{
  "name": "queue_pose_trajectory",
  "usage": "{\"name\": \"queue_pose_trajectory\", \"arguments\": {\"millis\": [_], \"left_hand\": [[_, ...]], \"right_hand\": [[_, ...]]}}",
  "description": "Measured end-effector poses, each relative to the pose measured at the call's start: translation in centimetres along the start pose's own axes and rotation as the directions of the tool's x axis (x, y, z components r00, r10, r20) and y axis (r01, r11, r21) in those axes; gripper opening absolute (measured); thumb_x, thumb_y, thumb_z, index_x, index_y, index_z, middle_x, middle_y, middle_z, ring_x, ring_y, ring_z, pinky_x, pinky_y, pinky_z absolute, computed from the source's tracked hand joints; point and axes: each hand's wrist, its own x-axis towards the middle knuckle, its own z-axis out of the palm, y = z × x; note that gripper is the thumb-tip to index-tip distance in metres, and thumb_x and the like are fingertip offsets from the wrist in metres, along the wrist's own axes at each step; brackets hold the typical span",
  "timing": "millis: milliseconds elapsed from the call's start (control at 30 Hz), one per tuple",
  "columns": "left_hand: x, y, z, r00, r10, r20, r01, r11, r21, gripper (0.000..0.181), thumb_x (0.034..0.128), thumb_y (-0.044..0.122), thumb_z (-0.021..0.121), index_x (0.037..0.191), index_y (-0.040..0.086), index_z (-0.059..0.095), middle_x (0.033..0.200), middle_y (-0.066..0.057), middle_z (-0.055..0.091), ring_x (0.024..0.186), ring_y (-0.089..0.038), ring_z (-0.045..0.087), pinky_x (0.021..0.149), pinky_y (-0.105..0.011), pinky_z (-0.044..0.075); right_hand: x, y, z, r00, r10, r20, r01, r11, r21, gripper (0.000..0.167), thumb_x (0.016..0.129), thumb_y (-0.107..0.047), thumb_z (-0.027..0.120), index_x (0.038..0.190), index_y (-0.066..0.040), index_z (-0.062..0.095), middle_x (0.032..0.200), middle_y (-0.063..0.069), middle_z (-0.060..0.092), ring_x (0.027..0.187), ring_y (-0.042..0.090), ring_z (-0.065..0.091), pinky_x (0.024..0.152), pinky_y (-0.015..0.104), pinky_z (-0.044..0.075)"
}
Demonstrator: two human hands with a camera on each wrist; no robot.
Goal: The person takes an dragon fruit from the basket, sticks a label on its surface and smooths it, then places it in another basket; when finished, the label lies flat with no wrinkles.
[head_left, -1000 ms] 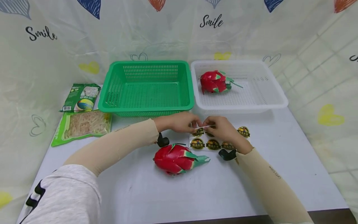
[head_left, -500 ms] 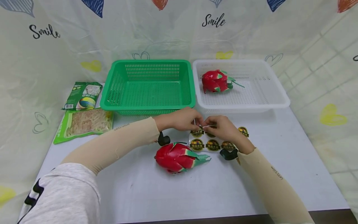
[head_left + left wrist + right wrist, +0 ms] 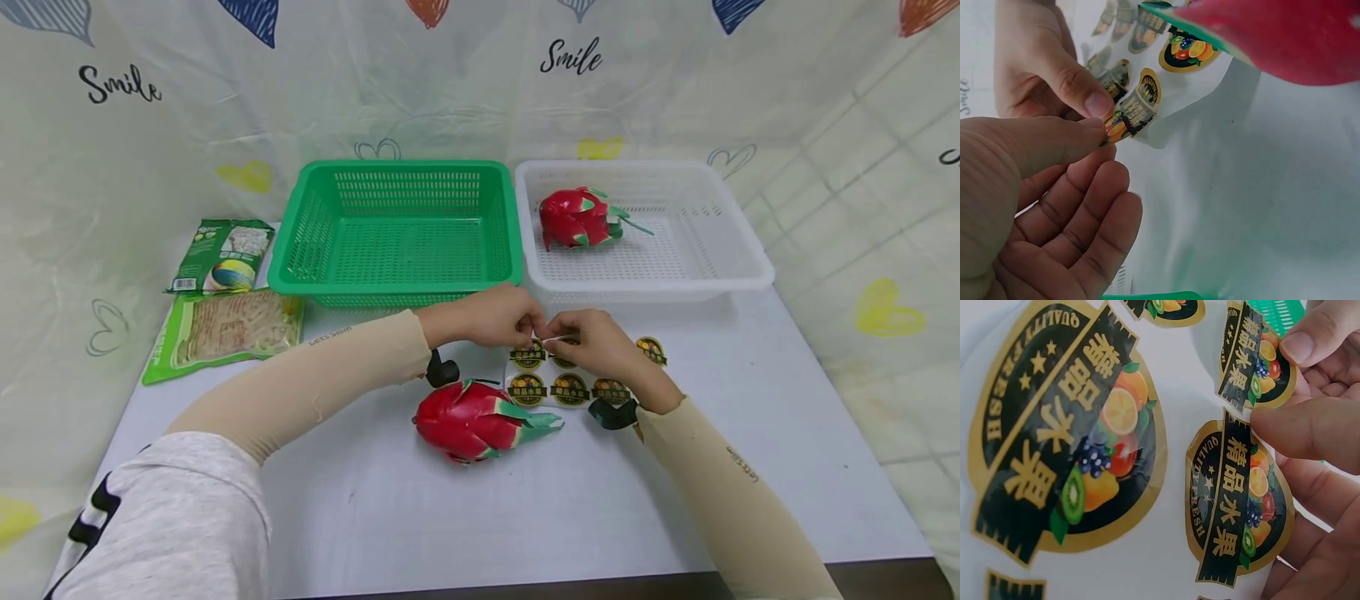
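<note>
A white sheet of round black-and-gold fruit stickers lies on the table, its far edge raised by both hands. My left hand pinches a sticker at the sheet's edge between thumb and forefinger; in the left wrist view that sticker is bent. My right hand grips the sheet's edge right beside it, the two thumbs nearly meeting. In the right wrist view, large stickers show in front of the fingers. A red dragon fruit with green tips lies just nearer than the sheet.
A green basket stands at the back, with a white basket touching its right side. Another dragon fruit lies in the white one. Two packets, a dark green one and a light green one, are at the left.
My left hand has shifted slightly away from me, and the small white piece seen between the hands is less visible. The right hand has barely moved.
</note>
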Motion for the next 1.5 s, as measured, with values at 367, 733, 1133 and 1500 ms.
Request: {"name": "queue_pose_trajectory", "arguments": {"millis": [367, 733, 1133, 1500], "left_hand": [[-0.5, -0.3, 0.1, 1.0, 0.0, -0.01, 0.0, 1.0, 0.008, 0.013, 0.0955, 0.005, 0.067, 0.099, 0.01, 0.078, 0.094, -0.002, 0.079, 0.083, -0.01, 0.07, 0.074, -0.021, 0.052], [-1.4, -0.3, -0.3, 0.999, -0.033, -0.023, 0.031, 0.996, -0.085, 0.009, 0.0974, 0.008, 0.069, 0.097, 0.011, 0.077, 0.093, -0.001, 0.079, 0.084, -0.009, 0.07, 0.076, -0.021, 0.054], [-5.5, 0.9, -3.6, 0.983, -0.036, -0.181, 0.003, 0.983, -0.182, 0.007, 0.0972, 0.012, 0.071, 0.1, 0.013, 0.077, 0.094, 0.0, 0.076, 0.088, -0.013, 0.068, 0.084, -0.026, 0.055], [-11.6, 1.4, -4.4, 0.969, -0.112, -0.221, 0.046, 0.958, -0.284, 0.004, 0.0965, 0.018, 0.075, 0.1, 0.018, 0.076, 0.092, 0.003, 0.073, 0.088, -0.014, 0.067, 0.082, -0.03, 0.058]], "right_hand": [[0.0, -0.3, 0.4, 1.0, -0.013, 0.017, 0.012, 0.999, 0.03, 0.011, 0.097, -0.011, 0.071, 0.104, -0.005, 0.077, 0.099, 0.009, 0.078, 0.085, 0.014, 0.066, 0.076, 0.022, 0.053], [0.0, 0.4, 0.8, 0.999, -0.009, 0.032, 0.007, 0.999, 0.042, 0.009, 0.098, -0.011, 0.07, 0.103, -0.007, 0.076, 0.101, 0.01, 0.078, 0.088, 0.015, 0.067, 0.076, 0.022, 0.054], [0.4, 1.4, 1.1, 1.0, -0.01, 0.028, 0.011, 1.0, -0.014, 0.01, 0.099, -0.009, 0.069, 0.106, -0.005, 0.076, 0.106, 0.011, 0.078, 0.101, 0.024, 0.073, 0.088, 0.041, 0.058], [0.9, 1.4, 1.2, 0.999, 0.029, 0.024, -0.027, 0.994, -0.105, 0.014, 0.097, -0.009, 0.069, 0.11, -0.006, 0.075, 0.108, 0.012, 0.074, 0.104, 0.029, 0.068, 0.092, 0.048, 0.056]]}}
